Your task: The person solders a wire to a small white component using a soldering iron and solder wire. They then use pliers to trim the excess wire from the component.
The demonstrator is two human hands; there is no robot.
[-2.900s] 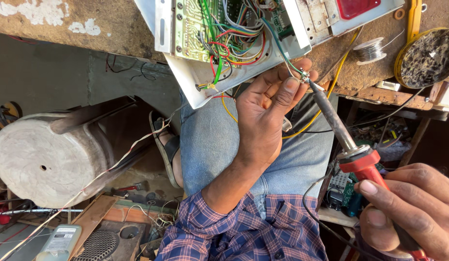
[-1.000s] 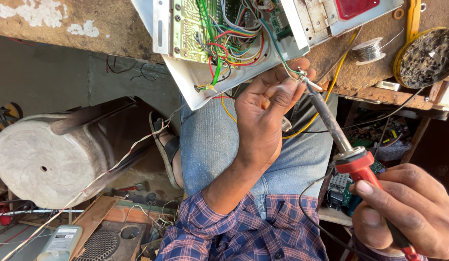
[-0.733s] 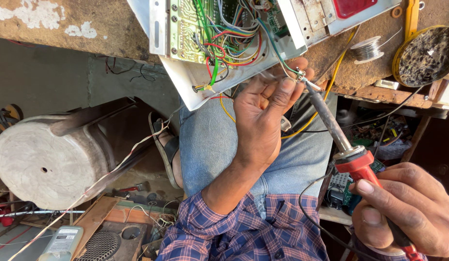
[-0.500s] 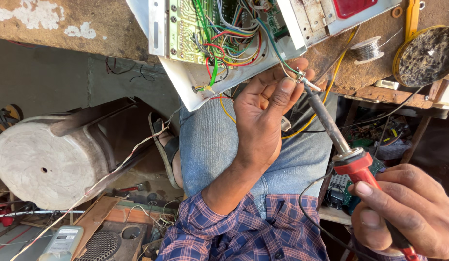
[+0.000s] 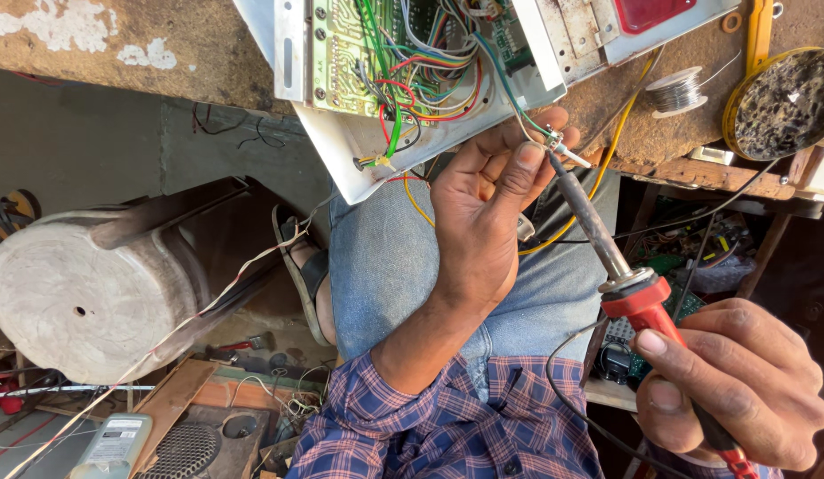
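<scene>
My left hand (image 5: pixel 483 222) pinched a small, fragile-looking metal terminal (image 5: pixel 558 142) on thin, limp wires, just below the open circuit board (image 5: pixel 350 49). My right hand (image 5: pixel 740 390) clenched the soldering iron (image 5: pixel 607 239) by its red handle, tip touching the terminal.

The left hand (image 5: pixel 483 222) is raised palm-up, forearm bare below a rolled sleeve, thumb and forefinger seemingly pinched together; the right hand (image 5: pixel 731 381), lower right, is curled closed, knuckles upward.
</scene>
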